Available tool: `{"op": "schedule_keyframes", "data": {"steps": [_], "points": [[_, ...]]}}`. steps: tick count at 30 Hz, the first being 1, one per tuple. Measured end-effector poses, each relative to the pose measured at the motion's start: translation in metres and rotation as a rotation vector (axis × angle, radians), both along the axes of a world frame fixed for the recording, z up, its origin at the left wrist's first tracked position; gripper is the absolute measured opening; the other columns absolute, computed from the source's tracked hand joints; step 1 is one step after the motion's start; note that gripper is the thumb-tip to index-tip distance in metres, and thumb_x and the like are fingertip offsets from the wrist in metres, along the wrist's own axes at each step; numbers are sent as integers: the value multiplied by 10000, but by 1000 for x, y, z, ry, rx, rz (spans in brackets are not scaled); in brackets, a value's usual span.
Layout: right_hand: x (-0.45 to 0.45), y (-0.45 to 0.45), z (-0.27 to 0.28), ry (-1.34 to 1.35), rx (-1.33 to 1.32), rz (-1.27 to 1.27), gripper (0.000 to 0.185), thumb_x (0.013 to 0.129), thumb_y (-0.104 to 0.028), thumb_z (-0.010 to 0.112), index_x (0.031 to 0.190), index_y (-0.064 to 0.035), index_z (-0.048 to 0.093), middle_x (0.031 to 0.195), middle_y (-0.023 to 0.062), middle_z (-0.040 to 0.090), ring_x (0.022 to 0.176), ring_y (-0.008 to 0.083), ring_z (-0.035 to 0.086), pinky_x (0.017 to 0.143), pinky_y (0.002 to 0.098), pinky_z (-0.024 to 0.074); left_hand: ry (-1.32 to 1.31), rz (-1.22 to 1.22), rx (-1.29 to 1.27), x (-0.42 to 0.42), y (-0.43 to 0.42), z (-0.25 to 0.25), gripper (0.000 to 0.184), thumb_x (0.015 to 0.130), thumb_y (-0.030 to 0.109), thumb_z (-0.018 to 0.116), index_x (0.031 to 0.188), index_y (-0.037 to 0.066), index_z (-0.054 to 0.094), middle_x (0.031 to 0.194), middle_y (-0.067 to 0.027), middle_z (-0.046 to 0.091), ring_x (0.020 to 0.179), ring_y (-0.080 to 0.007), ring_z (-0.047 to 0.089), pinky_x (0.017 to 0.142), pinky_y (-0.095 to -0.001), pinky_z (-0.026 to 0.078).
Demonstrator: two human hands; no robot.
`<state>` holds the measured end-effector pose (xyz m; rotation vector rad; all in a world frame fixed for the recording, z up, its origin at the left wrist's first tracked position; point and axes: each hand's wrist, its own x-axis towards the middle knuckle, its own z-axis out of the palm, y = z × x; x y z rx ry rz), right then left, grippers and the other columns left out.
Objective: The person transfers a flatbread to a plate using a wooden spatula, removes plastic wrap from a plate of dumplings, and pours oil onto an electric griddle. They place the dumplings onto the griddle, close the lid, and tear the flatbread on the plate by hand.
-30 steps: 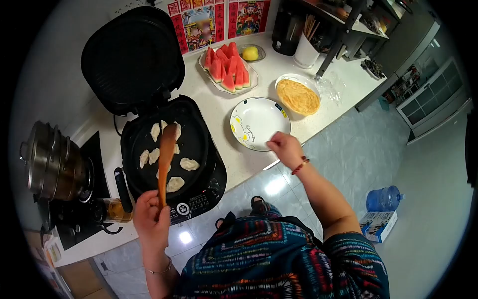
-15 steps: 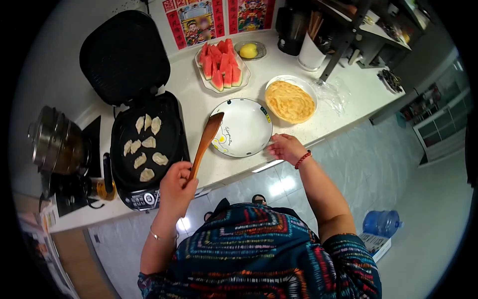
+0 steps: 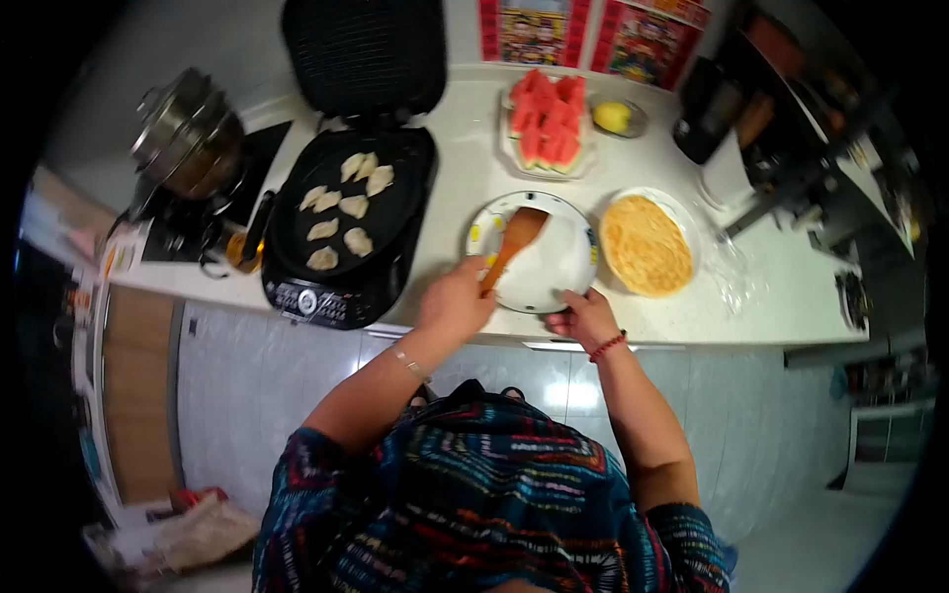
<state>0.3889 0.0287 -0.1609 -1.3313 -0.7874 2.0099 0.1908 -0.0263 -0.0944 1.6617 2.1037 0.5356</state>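
A wooden spatula (image 3: 518,235) is held by its handle in my left hand (image 3: 457,301), its blade over the white plate (image 3: 559,259). My right hand (image 3: 585,318) pinches the front rim of that plate, thumb on top and fingers beneath. On the left, several dumplings (image 3: 353,207) lie in the open black electric pan (image 3: 400,203). To the right of the plate, a golden flatbread (image 3: 647,246) rests in a white dish.
Behind the plate are watermelon slices (image 3: 547,121) on a dish and a yellow fruit (image 3: 611,117). A steel pot (image 3: 188,138) stands at the far left. Crumpled plastic (image 3: 736,277) lies right of the flatbread. A dark shelf post rises at the right.
The view has turned and shifted left. My left hand has carried the spatula from over the pan to over the plate. My right hand has closed on the plate's rim.
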Motion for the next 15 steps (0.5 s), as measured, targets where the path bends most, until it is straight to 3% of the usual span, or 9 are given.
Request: {"op": "schedule_keyframes", "data": {"steps": [3, 9, 13, 15], "points": [[3, 0, 1, 1, 2, -6, 319, 801, -140, 528, 1050, 8, 396, 801, 151, 575, 555, 203, 596, 462, 293, 514, 60, -41, -91, 17, 6, 10, 272, 705, 163, 563, 938, 38, 496, 864, -161, 573, 784, -314, 575, 682, -397, 461], [10, 1, -5, 21, 30, 100, 284, 838, -171, 471, 1041, 3, 377, 762, 142, 568, 554, 195, 579, 477, 295, 501, 196, -128, 52, 27, 10, -14, 329, 694, 190, 608, 960, 36, 491, 918, -151, 519, 819, -304, 565, 682, -386, 467], [16, -1, 1, -53, 44, 163, 290, 839, -191, 470, 1029, 9, 383, 751, 138, 576, 553, 185, 578, 465, 280, 484, 204, -160, 3, 31, 11, -11, 363, 686, 190, 631, 974, 22, 486, 951, -154, 484, 888, -294, 533, 727, -367, 458], [21, -2, 10, -212, 27, 257, 261, 848, -216, 469, 987, -1, 416, 752, 135, 587, 543, 183, 570, 472, 281, 477, 208, -157, 22, 31, 11, -14, 360, 684, 188, 634, 969, 21, 490, 949, -155, 484, 889, -296, 531, 731, -366, 456]]}}
